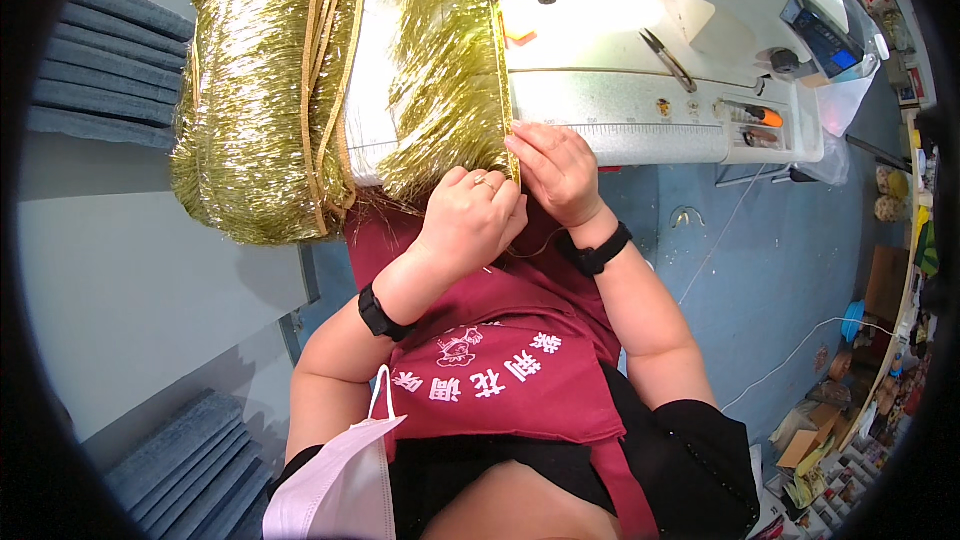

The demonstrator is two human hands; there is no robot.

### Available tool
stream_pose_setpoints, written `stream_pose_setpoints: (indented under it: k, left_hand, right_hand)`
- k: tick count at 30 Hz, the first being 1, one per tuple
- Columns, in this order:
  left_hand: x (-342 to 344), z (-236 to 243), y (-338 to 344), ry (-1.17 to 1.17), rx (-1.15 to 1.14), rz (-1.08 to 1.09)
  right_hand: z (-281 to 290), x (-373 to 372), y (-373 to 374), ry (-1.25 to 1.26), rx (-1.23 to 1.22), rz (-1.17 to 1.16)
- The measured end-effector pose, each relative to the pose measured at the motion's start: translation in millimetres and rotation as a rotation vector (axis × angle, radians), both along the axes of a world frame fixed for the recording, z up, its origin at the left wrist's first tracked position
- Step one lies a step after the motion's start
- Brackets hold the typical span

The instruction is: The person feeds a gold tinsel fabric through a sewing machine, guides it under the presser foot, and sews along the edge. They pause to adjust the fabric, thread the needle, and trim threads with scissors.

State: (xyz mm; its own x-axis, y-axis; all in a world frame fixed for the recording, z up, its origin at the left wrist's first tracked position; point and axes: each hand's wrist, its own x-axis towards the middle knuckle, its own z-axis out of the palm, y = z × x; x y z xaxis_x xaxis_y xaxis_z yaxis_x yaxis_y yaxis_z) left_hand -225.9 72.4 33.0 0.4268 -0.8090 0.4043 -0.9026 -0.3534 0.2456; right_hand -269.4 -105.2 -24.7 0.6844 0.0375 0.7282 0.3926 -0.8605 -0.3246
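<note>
The person's 2 hands meet at the near edge of the sewing machine's white worktop (640,130). The left hand (470,218) is curled shut, pinching the lower edge of the gold tinsel fringe (440,90); the right hand (555,172) presses fingertips on the same edge, gripping it beside the left. The fringe lies heaped across the worktop's left side, draping over its front. Scissors (665,58) rest further right, well apart from both hands.

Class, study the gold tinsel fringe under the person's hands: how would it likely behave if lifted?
The gold tinsel fringe probably flops: its strands droop over the table edge. It looks light, being thin and wispy. The shiny strands may slip or snag between fingers.
</note>
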Motion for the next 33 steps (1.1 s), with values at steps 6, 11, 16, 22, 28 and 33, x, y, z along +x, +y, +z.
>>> stream_pose_setpoints:
  k: [6, 11, 16, 22, 28, 33]
  left_hand:
    - [1.8, -1.6, -1.5, -0.003, -0.001, -0.018]
    - [2.8, -1.4, -2.8, 0.005, 0.021, -0.020]
    - [4.7, -1.7, -6.1, -0.031, 0.028, -0.030]
    - [8.1, -2.7, -5.9, -0.022, 0.078, -0.033]
    - [14.5, -4.5, -9.1, -0.003, 0.005, -0.050]
    - [19.2, -3.4, -10.7, 0.010, 0.032, -0.044]
  right_hand:
    - [1.3, -2.8, -3.4, 0.021, -0.079, 0.002]
    - [9.5, -3.2, -8.1, 0.035, -0.190, 0.003]
    - [22.1, -2.9, -13.1, 0.059, -0.274, 0.020]
    - [32.6, 1.0, -16.1, 0.119, -0.322, 0.064]
    - [44.6, 8.5, -21.5, 0.200, -0.344, 0.132]
    - [58.1, 10.9, -25.2, 0.306, -0.340, 0.157]
